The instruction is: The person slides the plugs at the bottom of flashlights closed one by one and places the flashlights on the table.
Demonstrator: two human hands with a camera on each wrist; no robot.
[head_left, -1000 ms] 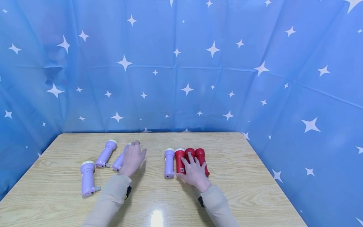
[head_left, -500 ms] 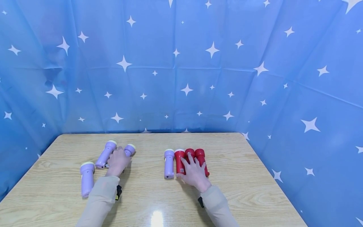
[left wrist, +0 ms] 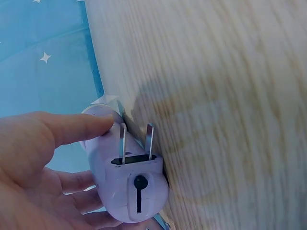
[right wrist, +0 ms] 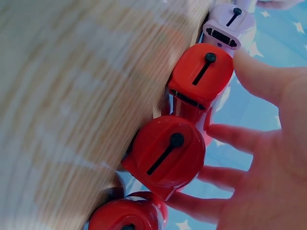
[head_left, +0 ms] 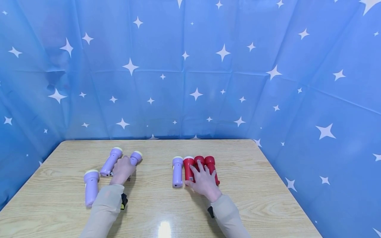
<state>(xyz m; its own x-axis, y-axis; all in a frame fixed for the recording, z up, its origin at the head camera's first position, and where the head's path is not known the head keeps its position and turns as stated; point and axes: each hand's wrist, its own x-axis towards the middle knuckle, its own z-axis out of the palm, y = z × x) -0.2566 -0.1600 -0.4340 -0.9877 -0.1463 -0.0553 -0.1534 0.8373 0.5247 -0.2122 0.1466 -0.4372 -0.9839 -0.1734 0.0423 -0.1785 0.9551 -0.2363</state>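
A lavender flashlight (left wrist: 110, 167) is grasped by the left hand (head_left: 122, 170) at the left part of the wood-grained desk (head_left: 253, 198).
Its body is enclosed by the curled fingers, with the thumb pressed to it and two metal prongs (left wrist: 123, 143) exposed near its base. Two further lavender flashlights (head_left: 91, 190) are laid to its left. Three red flashlights (right wrist: 184, 163), set side by side with another lavender one (head_left: 177, 172) at the row's left end, are partly covered by the right hand (head_left: 203, 183), whose fingers are released, straight and spread. A blue star-patterned curtain (head_left: 166, 49) is hung behind.
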